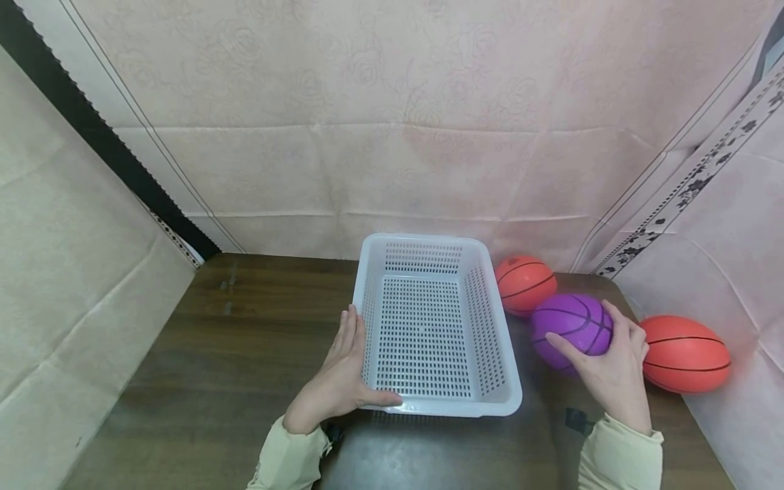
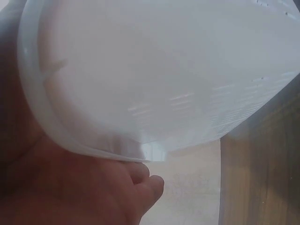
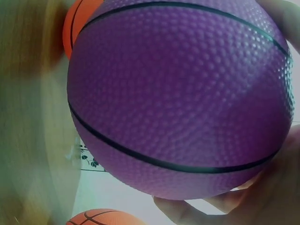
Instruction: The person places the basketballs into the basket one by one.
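Note:
A white perforated plastic basket (image 1: 422,333) stands on the table in the head view, with nothing inside. My left hand (image 1: 343,371) holds its near left corner, fingers along the outer left side and thumb over the near rim. In the left wrist view, the fingers (image 2: 140,187) are just below the basket's translucent rim (image 2: 61,136). To the right of the basket, my right hand (image 1: 615,367) grips a purple ball (image 1: 569,330) with black lines, thumb on the near side and fingers around the right. Its pebbled surface fills most of the right wrist view.
One orange ball (image 1: 525,284) sits beside the basket's far right corner. Another orange ball (image 1: 686,354) lies right of my right hand, near the table's right edge. Pale patterned cloth (image 1: 398,136) hangs behind the brown wooden table (image 1: 245,381) and along both sides.

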A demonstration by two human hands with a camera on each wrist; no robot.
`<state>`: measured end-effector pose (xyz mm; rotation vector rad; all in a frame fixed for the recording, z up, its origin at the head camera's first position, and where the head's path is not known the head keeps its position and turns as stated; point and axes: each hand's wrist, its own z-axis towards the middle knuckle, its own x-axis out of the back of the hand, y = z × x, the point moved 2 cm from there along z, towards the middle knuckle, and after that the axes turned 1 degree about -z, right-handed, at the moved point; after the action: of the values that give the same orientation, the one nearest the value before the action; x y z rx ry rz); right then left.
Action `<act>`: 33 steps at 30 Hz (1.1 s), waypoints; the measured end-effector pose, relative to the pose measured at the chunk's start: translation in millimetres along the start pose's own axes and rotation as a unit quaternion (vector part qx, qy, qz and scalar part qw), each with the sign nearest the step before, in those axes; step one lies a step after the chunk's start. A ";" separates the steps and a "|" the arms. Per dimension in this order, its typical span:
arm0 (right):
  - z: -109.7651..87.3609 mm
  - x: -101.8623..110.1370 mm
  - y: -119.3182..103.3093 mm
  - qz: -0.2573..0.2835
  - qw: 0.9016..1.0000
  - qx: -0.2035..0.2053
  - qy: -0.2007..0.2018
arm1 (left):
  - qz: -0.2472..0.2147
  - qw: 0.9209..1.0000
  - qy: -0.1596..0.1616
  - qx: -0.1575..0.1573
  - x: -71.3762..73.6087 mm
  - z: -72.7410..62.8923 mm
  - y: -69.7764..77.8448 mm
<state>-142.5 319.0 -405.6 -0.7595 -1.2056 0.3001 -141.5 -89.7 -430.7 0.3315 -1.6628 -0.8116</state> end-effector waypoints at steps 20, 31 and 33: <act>-1.1 0.1 -3.1 0.048 0.998 0.023 0.040 | -0.005 1.000 0.001 -0.002 -0.6 0.3 -0.8; -2.5 1.2 -5.4 0.074 0.995 0.026 0.061 | -0.008 1.000 -0.001 -0.001 -0.2 -0.6 0.5; -2.9 1.3 -5.6 0.076 0.995 0.027 0.064 | -0.009 1.000 -0.001 0.000 -0.1 -0.7 0.6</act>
<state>-140.4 314.7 -401.4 -0.8138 -1.0166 0.4023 -140.7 -89.3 -430.3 0.3451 -1.6634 -0.8258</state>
